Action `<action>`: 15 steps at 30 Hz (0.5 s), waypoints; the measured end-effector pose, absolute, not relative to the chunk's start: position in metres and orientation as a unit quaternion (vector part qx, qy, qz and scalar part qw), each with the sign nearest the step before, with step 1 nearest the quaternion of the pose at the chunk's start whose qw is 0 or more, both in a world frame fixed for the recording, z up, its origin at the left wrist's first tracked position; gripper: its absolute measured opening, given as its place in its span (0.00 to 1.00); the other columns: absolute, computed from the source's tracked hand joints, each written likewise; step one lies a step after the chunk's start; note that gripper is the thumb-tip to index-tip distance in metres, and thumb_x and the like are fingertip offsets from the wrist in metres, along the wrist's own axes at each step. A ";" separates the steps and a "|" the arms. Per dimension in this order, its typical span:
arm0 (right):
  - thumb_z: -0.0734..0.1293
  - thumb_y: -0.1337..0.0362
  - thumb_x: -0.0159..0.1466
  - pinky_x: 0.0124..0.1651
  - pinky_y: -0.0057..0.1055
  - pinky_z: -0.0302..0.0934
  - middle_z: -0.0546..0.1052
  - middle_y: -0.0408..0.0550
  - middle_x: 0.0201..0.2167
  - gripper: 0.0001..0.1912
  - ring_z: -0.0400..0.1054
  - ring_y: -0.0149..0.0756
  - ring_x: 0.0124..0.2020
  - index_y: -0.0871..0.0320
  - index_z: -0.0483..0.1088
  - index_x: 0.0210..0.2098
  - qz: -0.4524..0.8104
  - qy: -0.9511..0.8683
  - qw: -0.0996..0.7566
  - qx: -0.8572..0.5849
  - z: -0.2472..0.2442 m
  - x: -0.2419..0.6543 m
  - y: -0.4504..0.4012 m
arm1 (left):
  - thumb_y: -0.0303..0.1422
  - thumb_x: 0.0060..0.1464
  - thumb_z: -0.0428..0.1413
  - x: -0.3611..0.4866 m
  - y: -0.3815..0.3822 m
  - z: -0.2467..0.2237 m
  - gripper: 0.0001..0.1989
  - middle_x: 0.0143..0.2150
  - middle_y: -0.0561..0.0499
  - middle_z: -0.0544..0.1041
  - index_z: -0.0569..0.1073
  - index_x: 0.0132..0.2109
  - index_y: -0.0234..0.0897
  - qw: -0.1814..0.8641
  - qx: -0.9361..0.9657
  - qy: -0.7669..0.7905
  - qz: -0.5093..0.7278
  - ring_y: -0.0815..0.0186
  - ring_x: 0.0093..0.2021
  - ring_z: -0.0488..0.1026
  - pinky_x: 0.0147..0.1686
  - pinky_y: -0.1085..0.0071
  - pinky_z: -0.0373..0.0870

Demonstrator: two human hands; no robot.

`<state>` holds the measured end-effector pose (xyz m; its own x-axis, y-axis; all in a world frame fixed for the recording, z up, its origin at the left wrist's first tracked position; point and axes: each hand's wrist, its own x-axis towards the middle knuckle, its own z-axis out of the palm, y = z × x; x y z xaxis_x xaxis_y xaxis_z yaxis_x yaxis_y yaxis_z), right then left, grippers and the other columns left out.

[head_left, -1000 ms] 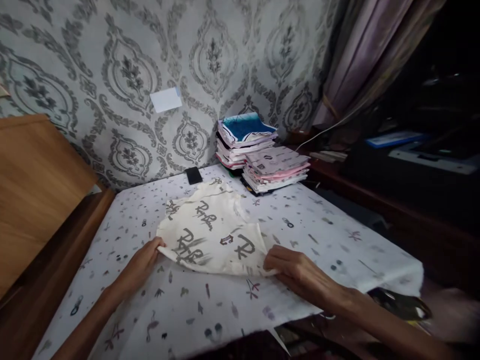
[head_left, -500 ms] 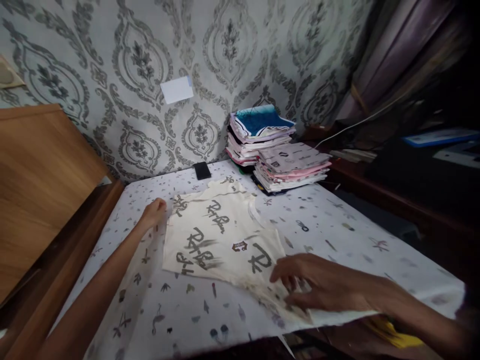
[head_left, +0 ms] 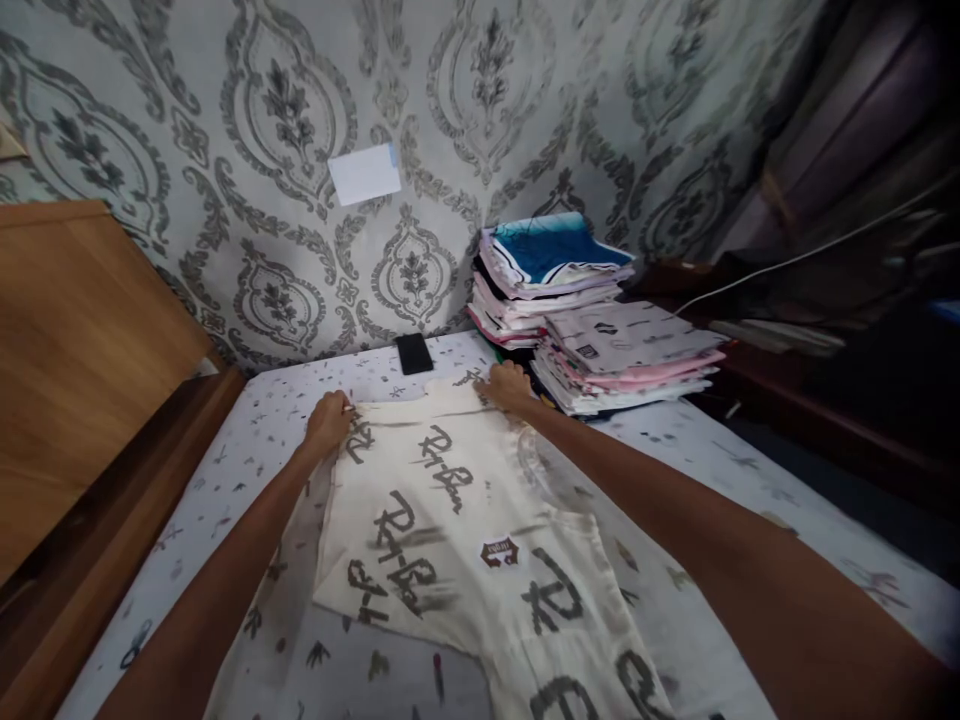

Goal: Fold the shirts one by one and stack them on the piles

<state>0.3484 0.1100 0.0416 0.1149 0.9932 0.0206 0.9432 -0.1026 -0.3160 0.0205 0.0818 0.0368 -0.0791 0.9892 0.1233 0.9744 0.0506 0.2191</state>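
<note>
A cream T-shirt (head_left: 450, 520) with dark brush-style lettering and a small brown-and-white patch lies spread on the patterned cloth. My left hand (head_left: 328, 425) is closed on its far left corner, fingertips pinching the fabric. Farther right, my right hand (head_left: 511, 388) is closed at the shirt's far right edge, close to the folded clothes; its fingertips are partly hidden behind the knuckles. The near part of the shirt runs out of view at the bottom.
Two stacks of folded clothes stand at the back right, one topped with a blue piece (head_left: 559, 248), the other with a grey printed piece (head_left: 637, 335). A black phone (head_left: 414, 354) lies by the wall. Wooden furniture (head_left: 90, 370) borders the left side.
My right hand has moved from the shirt's near right edge to its far edge. The near part of the shirt is spread further toward me. My left hand now pinches the far left corner.
</note>
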 end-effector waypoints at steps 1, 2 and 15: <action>0.65 0.60 0.65 0.53 0.41 0.61 0.72 0.69 0.55 0.20 0.66 0.55 0.57 0.69 0.73 0.50 0.097 -0.653 0.127 -0.741 0.038 0.347 0.117 | 0.30 0.61 0.51 0.023 0.079 0.038 0.08 0.50 0.40 0.74 0.71 0.46 0.36 0.018 0.682 0.721 0.122 0.54 0.53 0.71 0.49 0.62 0.67; 0.64 0.61 0.65 0.51 0.39 0.61 0.73 0.67 0.54 0.18 0.67 0.53 0.55 0.67 0.74 0.49 0.098 -0.652 0.128 -0.741 0.034 0.347 0.123 | 0.30 0.61 0.50 0.029 0.076 0.038 0.11 0.53 0.38 0.73 0.70 0.50 0.35 0.004 0.690 0.713 0.124 0.52 0.55 0.69 0.52 0.58 0.67; 0.56 0.68 0.69 0.49 0.38 0.60 0.76 0.64 0.52 0.15 0.68 0.49 0.53 0.62 0.71 0.49 0.023 -0.693 0.165 -0.702 0.012 0.356 0.137 | 0.50 0.68 0.38 0.090 0.040 -0.001 0.35 0.75 0.36 0.51 0.55 0.72 0.31 0.098 0.815 0.568 0.058 0.51 0.76 0.44 0.72 0.48 0.44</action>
<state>0.3561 0.1373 0.0124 0.0393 0.9798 0.1962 0.9642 0.0143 -0.2646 0.0899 0.0401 -0.0013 0.3483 0.9372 -0.0171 0.9145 -0.3358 0.2255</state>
